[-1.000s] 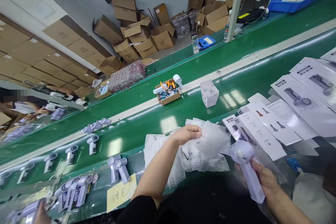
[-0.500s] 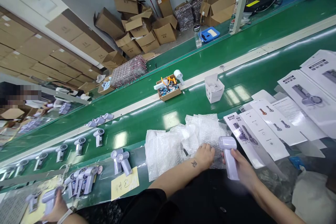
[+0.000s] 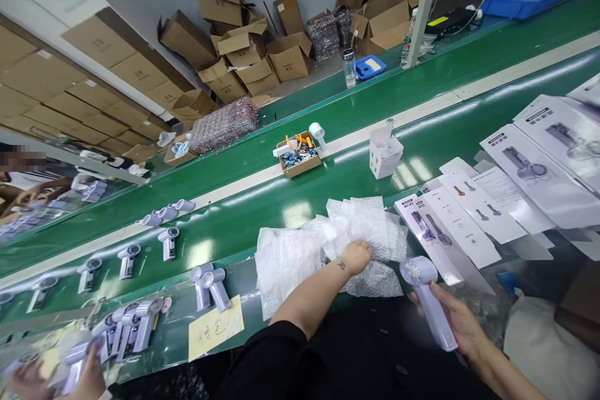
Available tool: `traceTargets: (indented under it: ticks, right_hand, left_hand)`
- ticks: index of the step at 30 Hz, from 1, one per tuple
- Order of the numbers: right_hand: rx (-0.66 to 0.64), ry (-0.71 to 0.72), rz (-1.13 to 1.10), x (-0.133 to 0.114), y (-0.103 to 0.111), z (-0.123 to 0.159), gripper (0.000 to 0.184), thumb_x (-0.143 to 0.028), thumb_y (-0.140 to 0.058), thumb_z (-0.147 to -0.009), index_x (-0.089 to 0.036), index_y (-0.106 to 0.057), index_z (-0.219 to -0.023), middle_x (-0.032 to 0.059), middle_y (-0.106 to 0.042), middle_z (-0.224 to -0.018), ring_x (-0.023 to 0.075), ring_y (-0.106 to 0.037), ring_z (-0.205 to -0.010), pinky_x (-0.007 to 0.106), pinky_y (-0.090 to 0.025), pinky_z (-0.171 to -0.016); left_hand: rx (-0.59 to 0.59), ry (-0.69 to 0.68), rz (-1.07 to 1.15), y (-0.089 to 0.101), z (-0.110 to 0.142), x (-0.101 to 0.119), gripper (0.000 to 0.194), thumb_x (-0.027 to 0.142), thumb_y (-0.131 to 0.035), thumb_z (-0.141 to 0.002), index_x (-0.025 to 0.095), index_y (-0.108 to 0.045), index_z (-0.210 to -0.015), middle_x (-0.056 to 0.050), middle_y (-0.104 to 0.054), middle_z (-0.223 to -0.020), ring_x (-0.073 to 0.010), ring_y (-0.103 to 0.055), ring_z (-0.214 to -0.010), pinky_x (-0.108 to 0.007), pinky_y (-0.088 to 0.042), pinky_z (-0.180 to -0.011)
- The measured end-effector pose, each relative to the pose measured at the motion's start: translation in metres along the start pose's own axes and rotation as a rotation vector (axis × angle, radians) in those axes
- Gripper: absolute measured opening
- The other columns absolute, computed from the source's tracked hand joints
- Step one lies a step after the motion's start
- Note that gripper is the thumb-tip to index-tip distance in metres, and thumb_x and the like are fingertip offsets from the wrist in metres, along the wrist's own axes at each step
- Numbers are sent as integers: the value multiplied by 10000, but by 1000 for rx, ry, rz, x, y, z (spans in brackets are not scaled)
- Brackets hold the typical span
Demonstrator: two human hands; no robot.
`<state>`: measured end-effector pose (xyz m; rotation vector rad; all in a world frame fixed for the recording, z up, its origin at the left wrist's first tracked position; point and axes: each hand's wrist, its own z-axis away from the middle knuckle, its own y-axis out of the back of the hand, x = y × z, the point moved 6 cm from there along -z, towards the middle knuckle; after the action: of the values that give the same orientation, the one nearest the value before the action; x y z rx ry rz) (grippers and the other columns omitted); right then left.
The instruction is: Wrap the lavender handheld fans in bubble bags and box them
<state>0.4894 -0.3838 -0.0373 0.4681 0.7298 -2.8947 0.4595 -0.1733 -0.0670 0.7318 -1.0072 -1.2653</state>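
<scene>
Fan [image 3: 427,301] gripped in right hand [image 3: 462,324] | left hand [image 3: 357,257] on bubble wrap [image 3: 328,244]

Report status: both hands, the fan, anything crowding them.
Left hand on bubble-wrap pile. Right hand grips lilac handheld fan by handle. Leaflets lie close beside.

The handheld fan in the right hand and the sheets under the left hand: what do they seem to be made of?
The handheld fan, gripped by the right hand, looks like moulded plastic, pale lilac with a smooth, slightly satin finish. The sheets that the left hand presses on look like clear bubble wrap: translucent, crinkled film with a dotted bubble texture. Neither can be confirmed by look alone.
</scene>
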Motion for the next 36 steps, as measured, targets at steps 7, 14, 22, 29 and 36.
traceTargets:
  ticks: [7, 14, 22, 29, 36]
  right_hand:
    - [-83, -5, 50, 0, -22, 6, 245, -254, -741, -710, -166, -614, -900, 47, -719, -747, 194, -694, -680, 262, -586, -552]
    - [-88, 11, 36, -2, -18, 4, 243, -252, -718, -740, -172, -584, -926, 44, -701, -765, 175, -679, -710, 259, -577, -568]
    - [-532, 69, 282, -12, -92, 20, 447, -267, -669, -780, -230, -458, -1172, 24, -643, -832, 182, -643, -730, 286, -540, -532]
    - [-289, 78, 427, -11, -95, 26, 283, -341, -656, -791, -195, -517, -991, 20, -625, -749, 178, -635, -689, 281, -534, -505]
    - [-143, 176, 378, 0, -96, 38, 390, -310, -736, -709, -216, -511, -1013, 17, -645, -750, 192, -657, -669, 298, -561, -503]
  left_hand:
    - [37, 70, 123, 7, 10, -5, 172, 157, -490, -844, 103, -590, -973, -165, -573, -1088, -276, -495, -1052, -390, -429, -847]
    - [175, 290, 472, 28, 7, -17, 191, 38, -476, -763, 119, -632, -837, -131, -639, -922, -243, -558, -949, -367, -425, -851]
    - [337, 390, 1026, 61, 61, 5, 34, 164, -583, -702, 137, -599, -715, 17, -581, -613, -103, -529, -552, -210, -419, -528]
    - [809, 349, 1211, 98, 108, 3, 73, 216, -598, -724, 168, -551, -697, 11, -535, -638, -120, -499, -621, -243, -408, -618]
    - [532, -71, 562, 84, 125, 40, 162, 141, -418, -828, 173, -576, -844, -61, -584, -782, -170, -530, -781, -293, -436, -749]
